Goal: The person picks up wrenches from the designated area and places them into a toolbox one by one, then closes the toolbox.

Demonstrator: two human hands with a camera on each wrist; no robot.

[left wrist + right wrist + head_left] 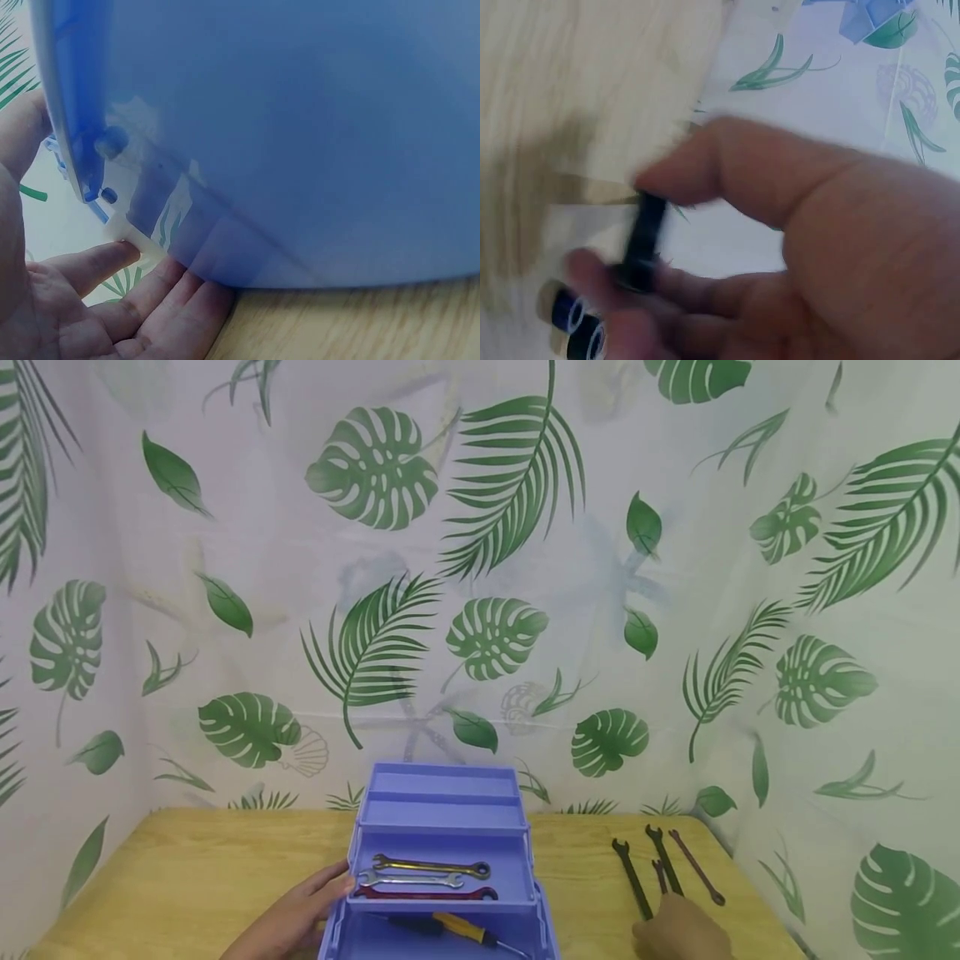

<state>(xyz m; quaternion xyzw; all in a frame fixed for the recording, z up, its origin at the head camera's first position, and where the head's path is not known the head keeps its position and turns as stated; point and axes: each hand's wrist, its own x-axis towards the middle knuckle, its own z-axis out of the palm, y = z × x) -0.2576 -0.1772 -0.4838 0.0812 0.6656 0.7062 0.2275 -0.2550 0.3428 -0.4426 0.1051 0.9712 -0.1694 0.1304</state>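
A blue toolbox (442, 868) stands unfolded on the table, its tray holding a gold wrench (431, 865), a silver wrench (411, 880) and a red wrench (427, 893). In the compartment below lies a yellow-and-black screwdriver (459, 927). My left hand (302, 914) holds the toolbox at its left side, thumb over the rim and fingers against the outer wall (300, 165). To the right, my right hand (681, 931) pinches a dark bar (643, 240), the end of a black wrench (633, 878), between thumb and fingers.
Beside the right hand lie another black wrench (666, 860), a small dark red wrench (660, 875) and a longer reddish wrench (697, 868). The wooden table (217, 852) meets a leaf-patterned curtain (525, 743) at the back and sides.
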